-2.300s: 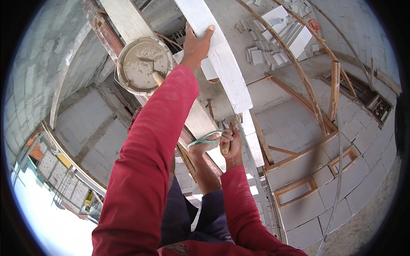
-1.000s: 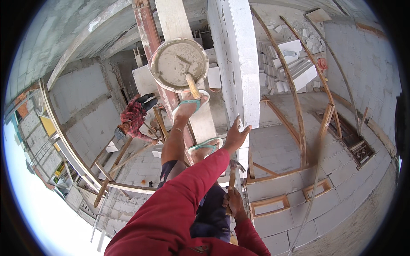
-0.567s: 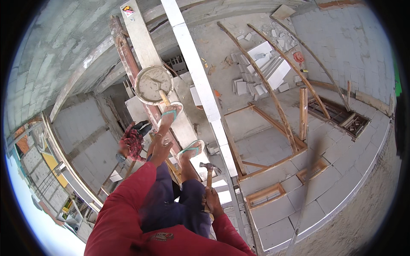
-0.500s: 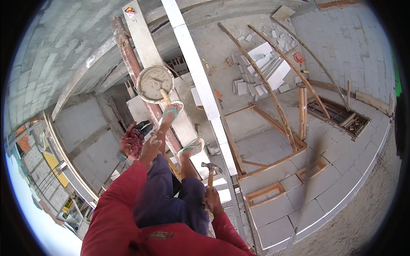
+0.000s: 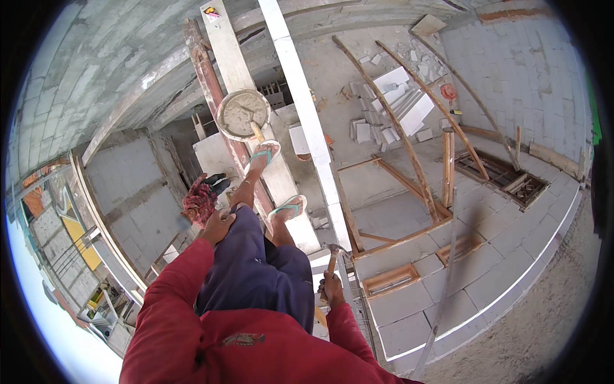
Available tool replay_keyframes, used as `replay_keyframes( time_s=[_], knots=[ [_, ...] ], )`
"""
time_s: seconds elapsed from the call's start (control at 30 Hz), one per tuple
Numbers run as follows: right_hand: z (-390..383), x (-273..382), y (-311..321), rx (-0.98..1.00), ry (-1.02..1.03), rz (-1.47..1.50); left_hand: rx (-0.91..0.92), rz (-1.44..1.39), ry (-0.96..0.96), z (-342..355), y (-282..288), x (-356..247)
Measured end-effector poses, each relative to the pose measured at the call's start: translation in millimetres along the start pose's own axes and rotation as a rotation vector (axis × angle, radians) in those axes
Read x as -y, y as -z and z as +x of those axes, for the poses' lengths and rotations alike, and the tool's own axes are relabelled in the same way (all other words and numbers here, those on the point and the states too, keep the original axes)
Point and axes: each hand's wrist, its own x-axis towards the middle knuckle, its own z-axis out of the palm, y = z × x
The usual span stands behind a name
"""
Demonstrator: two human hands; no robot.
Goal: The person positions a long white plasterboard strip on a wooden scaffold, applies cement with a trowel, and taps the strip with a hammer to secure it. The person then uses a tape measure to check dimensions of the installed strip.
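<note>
In my right hand [image 5: 332, 290] is a hammer [image 5: 332, 262], gripped by its wooden handle. Its metal head points up beside the white block wall top [image 5: 306, 112]. My left hand [image 5: 218, 228] rests at my left knee on the dark trousers [image 5: 256, 269], with no tool visible in it; the fingers are partly hidden. Past my feet, which wear sandals, a round bucket of wet mortar [image 5: 238, 107] stands on the planks. A wooden-handled tool [image 5: 256, 132] leans in the mortar.
A pale plank [image 5: 281, 185] and a reddish beam [image 5: 211, 83] run under my feet, high above the floor. Below left is another person in a red patterned top [image 5: 199, 201]. White blocks [image 5: 400, 102] lie stacked below right, behind slanting wooden poles [image 5: 409, 141].
My right hand and the hammer have shifted slightly right and up. My left hand has come down a little against the knee. The whole view has moved slightly.
</note>
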Motion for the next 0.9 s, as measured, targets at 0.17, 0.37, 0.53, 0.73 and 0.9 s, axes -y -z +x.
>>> replay_keyframes(
  time_s=[0.17, 0.37, 0.53, 0.73, 0.9],
  knots=[
    [-9, 16, -11, -0.009, -0.002, -0.003, -0.063, 0.035, 0.026, -13, 11, 9],
    [-25, 34, -62, -0.057, 0.074, 0.045, 0.068, 0.019, 0.173, 1, 77, 8],
    [-24, 35, -111, -0.041, 0.036, 0.219, 0.115, 0.011, 0.305, 9, 123, -24],
    [-18, 31, -154, -0.067, 0.034, 0.17, 0.15, 0.069, 0.194, 56, 142, -110],
    [-19, 38, -162, -0.005, 0.118, 0.092, 0.198, -0.014, 0.054, 74, 135, -156]
  ],
)
